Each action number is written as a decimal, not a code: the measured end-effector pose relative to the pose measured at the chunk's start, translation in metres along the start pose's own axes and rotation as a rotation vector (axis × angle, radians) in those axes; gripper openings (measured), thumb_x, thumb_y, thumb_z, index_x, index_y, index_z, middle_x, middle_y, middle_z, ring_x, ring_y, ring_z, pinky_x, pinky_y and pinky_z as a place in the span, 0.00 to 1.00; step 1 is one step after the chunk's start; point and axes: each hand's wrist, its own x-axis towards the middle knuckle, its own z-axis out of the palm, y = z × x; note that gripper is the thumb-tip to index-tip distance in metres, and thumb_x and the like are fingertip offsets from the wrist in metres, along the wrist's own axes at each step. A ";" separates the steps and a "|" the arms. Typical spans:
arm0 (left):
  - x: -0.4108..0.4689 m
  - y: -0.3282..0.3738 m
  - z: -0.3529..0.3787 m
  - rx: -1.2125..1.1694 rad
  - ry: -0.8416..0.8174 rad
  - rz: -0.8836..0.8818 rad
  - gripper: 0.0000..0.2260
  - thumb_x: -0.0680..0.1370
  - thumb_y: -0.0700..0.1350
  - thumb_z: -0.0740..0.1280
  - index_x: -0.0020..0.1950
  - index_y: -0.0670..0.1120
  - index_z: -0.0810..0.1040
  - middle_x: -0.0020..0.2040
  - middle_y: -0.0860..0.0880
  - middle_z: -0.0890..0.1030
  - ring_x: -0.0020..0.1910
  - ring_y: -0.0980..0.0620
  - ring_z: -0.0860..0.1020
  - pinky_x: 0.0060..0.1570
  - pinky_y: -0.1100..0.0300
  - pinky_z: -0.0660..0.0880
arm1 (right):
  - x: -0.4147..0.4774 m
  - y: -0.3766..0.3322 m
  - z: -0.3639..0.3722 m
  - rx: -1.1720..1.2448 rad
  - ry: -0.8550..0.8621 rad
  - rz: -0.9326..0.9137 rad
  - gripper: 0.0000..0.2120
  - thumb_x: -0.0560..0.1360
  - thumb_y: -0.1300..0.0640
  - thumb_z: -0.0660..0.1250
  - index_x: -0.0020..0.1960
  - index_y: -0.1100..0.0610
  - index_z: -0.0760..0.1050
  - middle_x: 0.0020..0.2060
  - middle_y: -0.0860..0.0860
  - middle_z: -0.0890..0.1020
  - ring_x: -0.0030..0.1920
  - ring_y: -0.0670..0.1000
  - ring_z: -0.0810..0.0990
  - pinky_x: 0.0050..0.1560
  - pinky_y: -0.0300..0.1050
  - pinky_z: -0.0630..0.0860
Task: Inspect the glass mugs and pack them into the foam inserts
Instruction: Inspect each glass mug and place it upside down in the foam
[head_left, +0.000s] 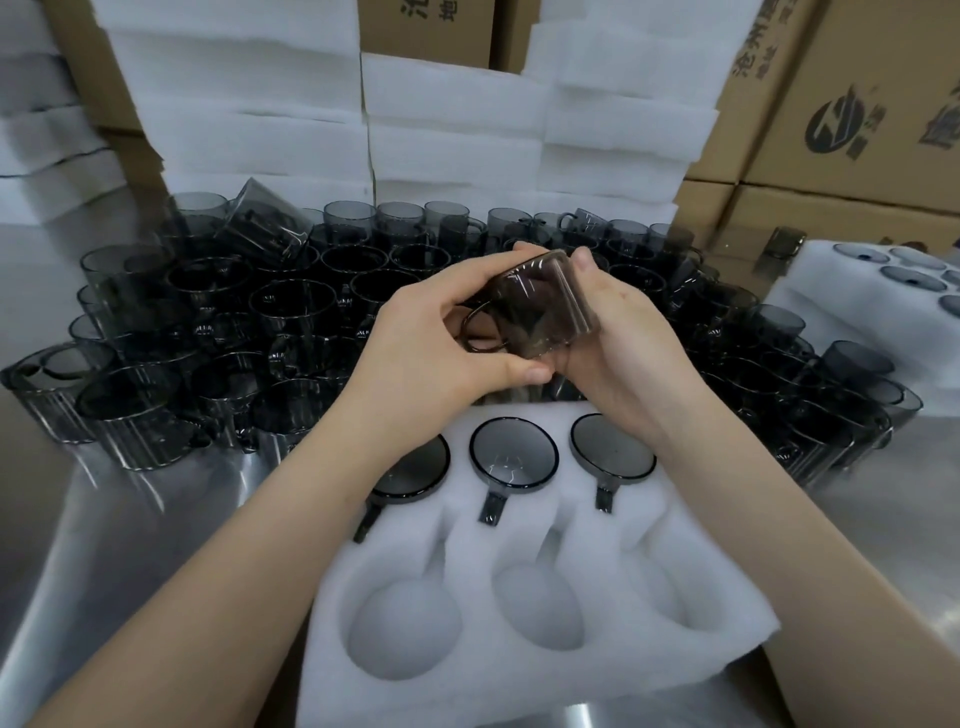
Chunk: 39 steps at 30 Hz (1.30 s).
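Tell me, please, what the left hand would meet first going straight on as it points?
Likely the right hand, which grips the other side of the glass mug that both hold; depth is unclear.

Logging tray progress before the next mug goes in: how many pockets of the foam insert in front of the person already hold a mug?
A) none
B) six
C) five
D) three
D: the far row of the foam insert holds three mugs, the near pockets are bare, and a fourth mug is gripped between the left hand and the right hand.
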 end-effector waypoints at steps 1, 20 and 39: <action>0.000 -0.001 0.000 -0.017 -0.008 0.007 0.32 0.62 0.32 0.78 0.63 0.52 0.77 0.59 0.54 0.82 0.57 0.57 0.80 0.57 0.63 0.76 | 0.001 -0.001 0.000 0.072 -0.040 0.051 0.21 0.81 0.46 0.54 0.61 0.58 0.77 0.61 0.68 0.77 0.63 0.74 0.72 0.63 0.75 0.63; -0.004 0.006 0.004 0.388 0.117 0.096 0.23 0.65 0.46 0.79 0.56 0.54 0.75 0.48 0.63 0.80 0.49 0.68 0.77 0.49 0.76 0.69 | -0.004 0.000 0.007 0.126 -0.290 0.180 0.27 0.80 0.39 0.49 0.64 0.58 0.74 0.52 0.57 0.84 0.49 0.54 0.84 0.45 0.51 0.81; -0.008 0.011 0.005 0.269 -0.063 0.128 0.36 0.59 0.49 0.82 0.59 0.63 0.67 0.65 0.63 0.73 0.66 0.65 0.71 0.59 0.61 0.76 | -0.001 -0.001 -0.012 0.482 -0.588 0.297 0.29 0.66 0.45 0.76 0.60 0.62 0.79 0.55 0.61 0.81 0.54 0.60 0.83 0.55 0.55 0.80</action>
